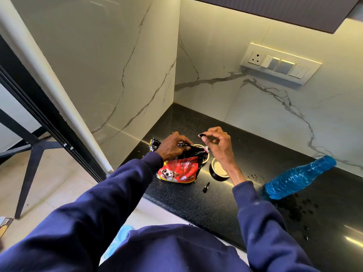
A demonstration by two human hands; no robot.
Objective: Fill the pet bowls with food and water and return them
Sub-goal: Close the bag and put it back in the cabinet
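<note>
A red and black puppy food bag stands on the black counter near the corner. My left hand grips the folded top of the bag. My right hand hovers just right of the bag top and pinches a small black clip between thumb and finger. Behind the bag, one pet bowl is mostly hidden. A second dark bowl with a pale inside sits to the right, partly under my right wrist.
A blue water bottle lies on its side at the right, with water drops around it. Another small black clip lies in front of the bowl. Kibble crumbs sit by the wall. A switch panel is mounted on the marble backsplash.
</note>
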